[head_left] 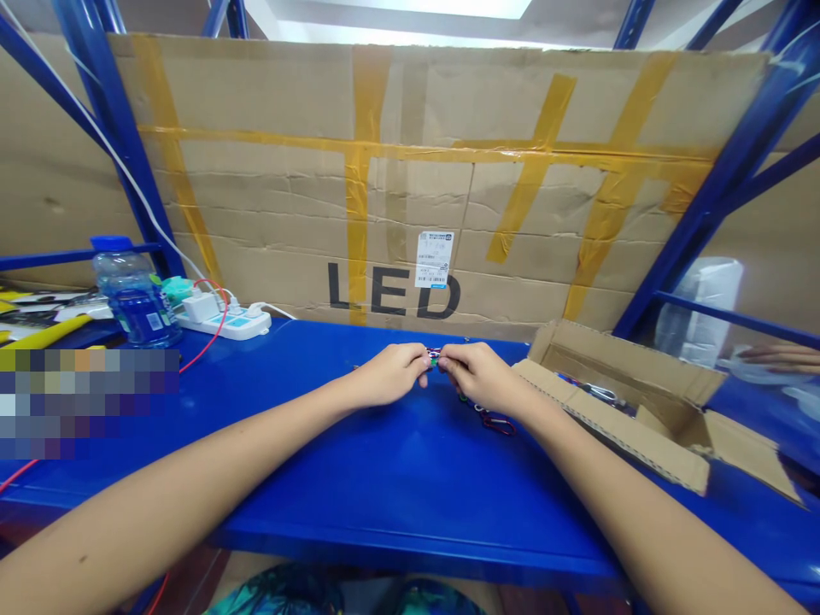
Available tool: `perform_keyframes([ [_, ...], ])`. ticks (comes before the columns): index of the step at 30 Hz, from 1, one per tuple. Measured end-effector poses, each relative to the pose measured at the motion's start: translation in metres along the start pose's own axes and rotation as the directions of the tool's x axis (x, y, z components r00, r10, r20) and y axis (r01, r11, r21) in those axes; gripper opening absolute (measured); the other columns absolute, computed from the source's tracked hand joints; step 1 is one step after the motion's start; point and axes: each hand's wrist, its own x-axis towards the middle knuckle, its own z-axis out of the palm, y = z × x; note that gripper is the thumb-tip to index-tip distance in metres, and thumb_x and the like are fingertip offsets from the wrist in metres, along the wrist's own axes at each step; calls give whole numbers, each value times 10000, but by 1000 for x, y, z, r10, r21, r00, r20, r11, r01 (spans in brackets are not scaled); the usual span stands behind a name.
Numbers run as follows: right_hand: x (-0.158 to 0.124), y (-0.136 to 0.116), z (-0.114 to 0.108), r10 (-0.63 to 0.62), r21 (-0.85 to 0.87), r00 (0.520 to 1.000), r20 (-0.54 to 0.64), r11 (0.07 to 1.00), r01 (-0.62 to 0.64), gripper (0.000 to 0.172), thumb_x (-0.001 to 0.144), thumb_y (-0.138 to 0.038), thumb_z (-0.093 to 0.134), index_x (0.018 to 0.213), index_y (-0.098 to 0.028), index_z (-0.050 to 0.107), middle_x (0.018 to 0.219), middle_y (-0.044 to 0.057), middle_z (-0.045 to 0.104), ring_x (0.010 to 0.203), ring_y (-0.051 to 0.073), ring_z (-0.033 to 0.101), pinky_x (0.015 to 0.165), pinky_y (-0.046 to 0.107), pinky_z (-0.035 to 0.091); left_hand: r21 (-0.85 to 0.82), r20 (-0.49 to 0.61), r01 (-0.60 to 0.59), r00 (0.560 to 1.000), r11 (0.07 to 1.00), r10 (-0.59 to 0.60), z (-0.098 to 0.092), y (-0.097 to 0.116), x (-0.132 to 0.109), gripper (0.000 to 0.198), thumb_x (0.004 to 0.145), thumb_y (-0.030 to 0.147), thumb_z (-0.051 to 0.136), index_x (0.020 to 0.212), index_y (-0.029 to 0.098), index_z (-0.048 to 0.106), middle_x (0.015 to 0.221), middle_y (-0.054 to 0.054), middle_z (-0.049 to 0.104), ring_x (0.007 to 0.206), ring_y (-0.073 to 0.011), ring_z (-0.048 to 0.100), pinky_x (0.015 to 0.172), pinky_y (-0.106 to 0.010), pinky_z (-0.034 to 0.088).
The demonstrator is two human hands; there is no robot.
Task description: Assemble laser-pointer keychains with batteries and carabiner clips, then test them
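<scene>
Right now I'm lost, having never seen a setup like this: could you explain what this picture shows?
Gladly. There is no machine at work here, just a person's bare hands. A camera worn on the head took the picture, looking forward and down, so both arms reach away from you. The left hand and right hand meet over a blue table, pinching something small and partly green; the fingers hide most of it. A red clip lies near the right hand. Also on the table are a bottle, a white power strip and an open cardboard box.
</scene>
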Motion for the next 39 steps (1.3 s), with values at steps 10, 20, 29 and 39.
perform_keyframes([
  [10, -1, -2, 5, 154, 316, 986, 65, 934, -167, 250, 895, -266, 457, 657, -203, 502, 483, -42, 492, 414, 116, 491, 466, 243, 371, 220, -80, -227, 965, 949, 250, 1, 2, -9, 110, 956, 216, 448, 943, 178, 550, 977, -80, 677, 888, -209, 630, 773, -341, 476],
  [20, 0, -5, 0, 206, 496, 966, 159, 829, -259, 271, 841, -390, 523, 648, -200, 504, 435, -59, 420, 354, 107, 428, 393, 237, 347, 411, -50, -377, 900, 830, 433, 2, 3, -10, 168, 959, 166, 381, 890, 161, 534, 907, -92, 605, 834, -199, 587, 748, -325, 476],
  [29, -1, -1, 4, -24, 40, 997, -79, 999, 27, 301, 902, -229, 441, 604, -194, 455, 563, -15, 493, 562, 127, 411, 580, 266, 301, 351, -126, -209, 955, 913, 268, 2, 1, -3, 267, 994, 235, 335, 885, 161, 567, 918, -91, 607, 883, -208, 586, 817, -375, 490],
  [39, 0, -1, 7, 152, 325, 986, 72, 931, -168, 237, 862, -277, 477, 641, -199, 512, 457, -44, 459, 420, 113, 433, 484, 248, 329, 390, -23, -250, 959, 886, 281, 4, 2, -10, 97, 963, 199, 428, 949, 165, 519, 966, -101, 658, 864, -225, 634, 739, -342, 486],
])
